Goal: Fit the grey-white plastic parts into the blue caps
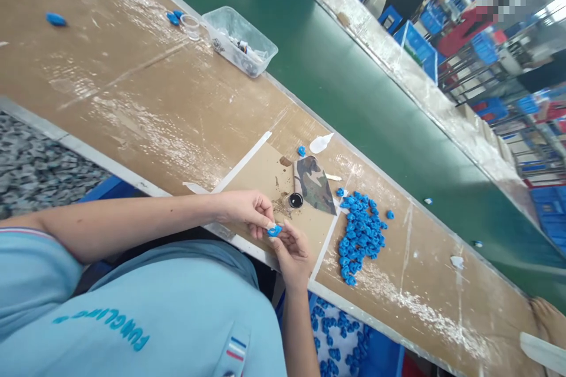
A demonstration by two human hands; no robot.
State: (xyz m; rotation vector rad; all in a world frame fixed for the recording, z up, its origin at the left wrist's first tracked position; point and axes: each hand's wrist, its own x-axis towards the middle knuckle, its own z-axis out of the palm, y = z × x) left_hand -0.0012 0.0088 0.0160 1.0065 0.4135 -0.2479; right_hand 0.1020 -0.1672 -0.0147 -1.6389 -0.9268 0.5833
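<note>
Between my two hands is a small blue plastic piece [275, 230], too small to make out in detail. My left hand [254, 213] pinches it from the left with thumb and fingertips. On its other side, the thumb and fingers of my right hand [292, 254] close on it too. Just beyond my fingers stands a small cup of dark liquid [295, 201] on a stained board. A camouflage cloth [313, 184] lies behind the cup. Right of my hands, a pile of similar blue pieces [361, 232] is spread on the table [424, 283].
A clear plastic box [241, 41] with small parts stands at the table's far edge, beside a green conveyor belt [354, 70]. Below the near edge, a blue bin [380, 350] holds more blue pieces. Another person's hand [548, 318] rests at far right.
</note>
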